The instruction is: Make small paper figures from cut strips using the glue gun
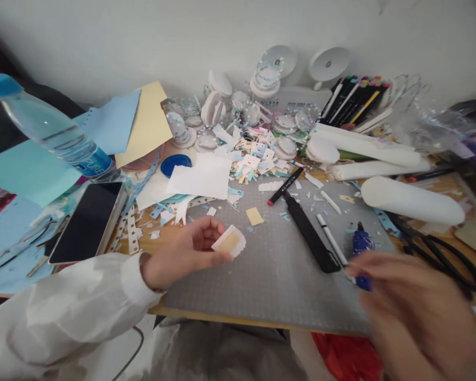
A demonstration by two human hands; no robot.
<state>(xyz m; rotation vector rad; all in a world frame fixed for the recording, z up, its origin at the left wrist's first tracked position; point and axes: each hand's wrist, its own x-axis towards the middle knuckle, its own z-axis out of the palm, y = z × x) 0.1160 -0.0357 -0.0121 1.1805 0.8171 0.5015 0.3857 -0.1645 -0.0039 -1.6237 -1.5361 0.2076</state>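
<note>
My left hand (194, 247) is closed, pinching a small piece of white paper (238, 250) with a pale yellow rectangle on it, held over the grey cutting mat (238, 286). Blurred by motion, my right hand (416, 307) is over the mat's right edge. Its fingertips overlap the lower end of a white pen (331, 238) and a blue bottle (363, 242); whether they grip either one I cannot tell. Left of the pen lies a black box cutter (311, 233), with a black marker (286, 186) above it. A small yellow paper square (254, 216) rests between the hands.
Black-handled scissors (446, 256) lie at right, below a white roll (412, 201). Paper scraps (254, 156) and white discs with glittery strands (265, 79) crowd the back. At left are a phone (89, 222), a water bottle (51, 127) and coloured paper (145, 124).
</note>
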